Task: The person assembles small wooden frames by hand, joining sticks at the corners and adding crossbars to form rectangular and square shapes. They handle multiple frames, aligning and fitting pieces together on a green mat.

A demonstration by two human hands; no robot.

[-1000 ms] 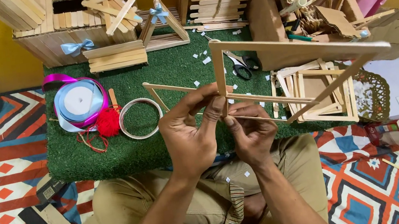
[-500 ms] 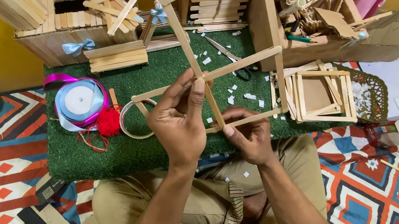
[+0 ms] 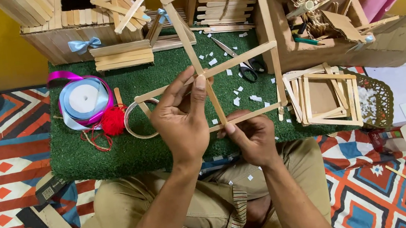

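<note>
Frame work, basically: the open stick frame (image 3: pixel 227 46) had swung up from lying nearly flat a second earlier to standing tall over the green turf mat (image 3: pixel 91 152), its top edge now reaching the pile of stick houses at the back. So the person looked to be turning it over to check or press the joints, not adding a new stick yet, as far as I could judge.

The left hand (image 3: pixel 182 119) was clamped on the middle upright, thumb and fingers pinching it right where the crossbar met it. The right hand (image 3: pixel 249 136) was closed on the lower crossbar from underneath, just beside the left one, the two hands nearly touching. The frame was held above the lap and the mat's near edge, off the surface.

The other stuff hadn't moved: the ribbon spool (image 3: pixel 84 98) with the red pompom (image 3: pixel 114 121) next to it, a thin ring (image 3: pixel 134 121) by the left wrist, scissors (image 3: pixel 241 65) behind the frame among paper scraps, and a stack of finished square frames (image 3: pixel 325 97) off to the right.
</note>
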